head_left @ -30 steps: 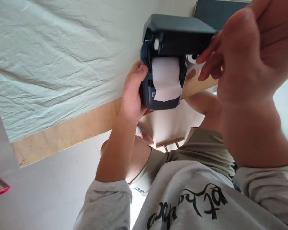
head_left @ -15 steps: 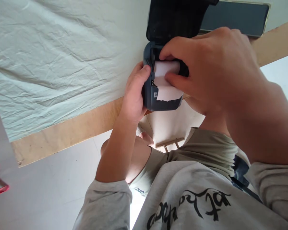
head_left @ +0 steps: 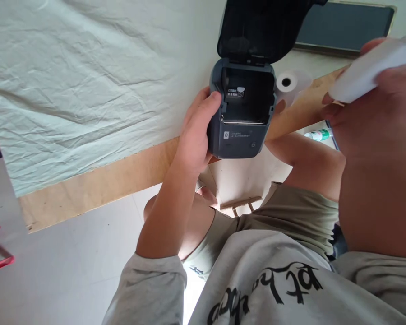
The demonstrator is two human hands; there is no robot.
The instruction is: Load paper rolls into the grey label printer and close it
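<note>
My left hand (head_left: 198, 131) is wrapped round the left side of a dark blue-grey portable printer (head_left: 240, 142). The printer's black lid (head_left: 257, 29) stands open, and its paper compartment shows bare inside. At the right, my right hand (head_left: 385, 95) grips a white paper roll (head_left: 367, 70), held away from the printer. A second white roll (head_left: 287, 82) with a dark core lies on the table, just right of the printer.
A dark-screened phone (head_left: 347, 27) lies behind the rolls. Pale creased cloth covers the table, with a bare wooden edge (head_left: 104, 176). A green-and-white tube (head_left: 320, 135) is below that edge; a red frame (head_left: 2, 266) stands at far left.
My right hand has pulled the paper roll out of the printer and moved right with it. The compartment and the second roll now show. The printer has shifted slightly right in my left hand.
</note>
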